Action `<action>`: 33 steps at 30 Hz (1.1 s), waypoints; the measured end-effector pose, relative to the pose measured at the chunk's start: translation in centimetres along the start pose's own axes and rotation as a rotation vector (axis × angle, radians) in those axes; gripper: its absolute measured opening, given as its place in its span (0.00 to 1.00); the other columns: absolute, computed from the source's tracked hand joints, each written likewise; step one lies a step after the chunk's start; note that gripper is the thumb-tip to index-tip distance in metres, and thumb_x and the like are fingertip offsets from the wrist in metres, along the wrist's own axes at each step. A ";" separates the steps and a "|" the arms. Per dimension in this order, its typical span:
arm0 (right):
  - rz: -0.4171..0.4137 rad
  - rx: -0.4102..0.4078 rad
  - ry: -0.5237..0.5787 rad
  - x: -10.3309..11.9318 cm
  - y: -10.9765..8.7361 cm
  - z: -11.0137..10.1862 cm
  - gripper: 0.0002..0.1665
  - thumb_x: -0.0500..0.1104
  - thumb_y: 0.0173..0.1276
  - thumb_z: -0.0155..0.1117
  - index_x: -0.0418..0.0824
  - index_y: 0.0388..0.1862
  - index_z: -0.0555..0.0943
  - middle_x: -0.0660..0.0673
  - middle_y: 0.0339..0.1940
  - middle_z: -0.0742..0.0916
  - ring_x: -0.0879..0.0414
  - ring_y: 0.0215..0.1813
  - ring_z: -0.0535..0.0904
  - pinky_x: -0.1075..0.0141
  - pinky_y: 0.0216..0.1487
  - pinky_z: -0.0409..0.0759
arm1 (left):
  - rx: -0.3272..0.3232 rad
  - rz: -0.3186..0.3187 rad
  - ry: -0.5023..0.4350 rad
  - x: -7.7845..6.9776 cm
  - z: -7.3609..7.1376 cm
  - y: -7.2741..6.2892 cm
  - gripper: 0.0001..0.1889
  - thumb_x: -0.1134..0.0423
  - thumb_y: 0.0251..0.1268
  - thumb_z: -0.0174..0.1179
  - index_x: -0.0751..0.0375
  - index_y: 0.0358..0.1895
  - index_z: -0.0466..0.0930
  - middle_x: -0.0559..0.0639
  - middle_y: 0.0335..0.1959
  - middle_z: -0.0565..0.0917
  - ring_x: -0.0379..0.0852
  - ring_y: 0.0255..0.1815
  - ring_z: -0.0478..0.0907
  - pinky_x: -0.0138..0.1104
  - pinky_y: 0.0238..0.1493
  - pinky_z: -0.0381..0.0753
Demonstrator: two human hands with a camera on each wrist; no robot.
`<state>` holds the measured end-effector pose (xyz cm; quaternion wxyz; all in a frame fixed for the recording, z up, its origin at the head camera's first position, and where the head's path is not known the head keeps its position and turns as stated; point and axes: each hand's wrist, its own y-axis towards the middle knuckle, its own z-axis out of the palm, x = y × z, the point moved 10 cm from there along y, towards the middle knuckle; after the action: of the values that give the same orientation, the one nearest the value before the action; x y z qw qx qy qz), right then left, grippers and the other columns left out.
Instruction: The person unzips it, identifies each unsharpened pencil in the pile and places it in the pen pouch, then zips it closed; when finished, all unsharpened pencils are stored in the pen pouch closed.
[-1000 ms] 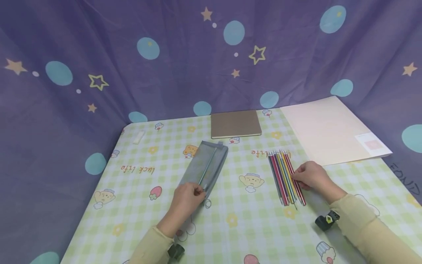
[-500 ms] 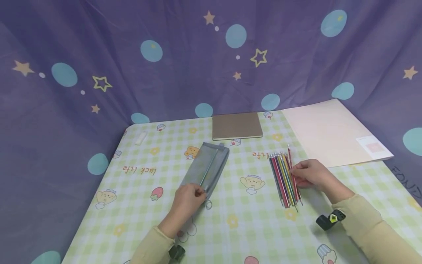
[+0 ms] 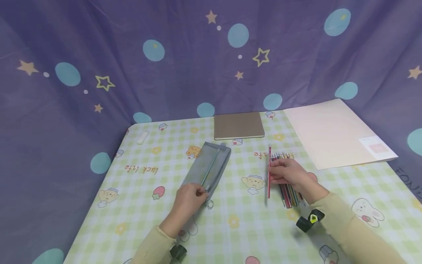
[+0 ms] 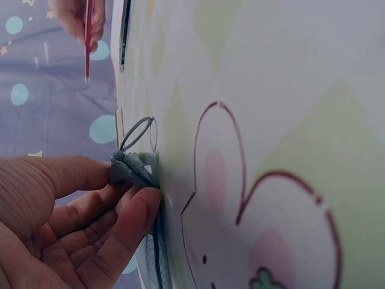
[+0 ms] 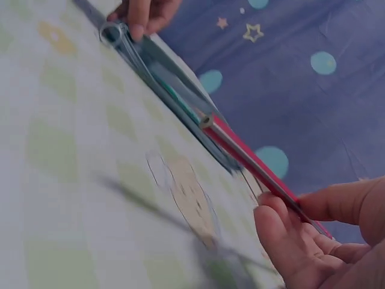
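Observation:
A grey-blue mesh pencil case point(image 3: 199, 165) lies slanted on the table, with a teal pencil point(image 3: 209, 169) seen lengthwise in it. My left hand point(image 3: 188, 198) pinches its near end between thumb and forefinger, beside a small pull ring point(image 4: 136, 135). To the right, my right hand point(image 3: 287, 172) holds a red striped pencil point(image 5: 246, 158) by its middle, lifted off the table, its shadow falling below. Under and beside that hand lies a row of several coloured pencils point(image 3: 287, 198), partly covered by it. The right wrist view shows the held pencil's blunt end pointing toward the case.
Behind the case is a brown notebook point(image 3: 239, 125). A large cream folder point(image 3: 329, 135) with a white label lies at the back right. A small white eraser-like block point(image 3: 143, 138) sits at the far left. A purple curtain point(image 3: 184, 66) hangs behind the checked tablecloth point(image 3: 138, 205).
My right hand has picked the red pencil from the right side of the row and carried it left over the other pencils. My left hand keeps its pinch on the pencil case.

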<state>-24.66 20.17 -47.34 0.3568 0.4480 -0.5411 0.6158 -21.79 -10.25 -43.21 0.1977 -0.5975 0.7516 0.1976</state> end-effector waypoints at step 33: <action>0.111 0.103 0.190 -1.5 5.5 13.6 0.15 0.30 0.68 0.60 0.24 0.51 0.74 0.39 0.28 0.86 0.54 0.27 0.84 0.61 0.36 0.84 | -0.024 0.027 0.043 -0.3 -0.1 -0.2 0.06 0.62 0.54 0.70 0.53 0.23 0.85 0.39 0.20 0.81 0.37 0.24 0.75 0.35 0.32 0.75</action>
<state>-26.95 5.97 -50.49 0.3484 0.3746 -0.4966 0.7012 -21.56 -10.11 -42.96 0.1717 -0.5937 0.7612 0.1964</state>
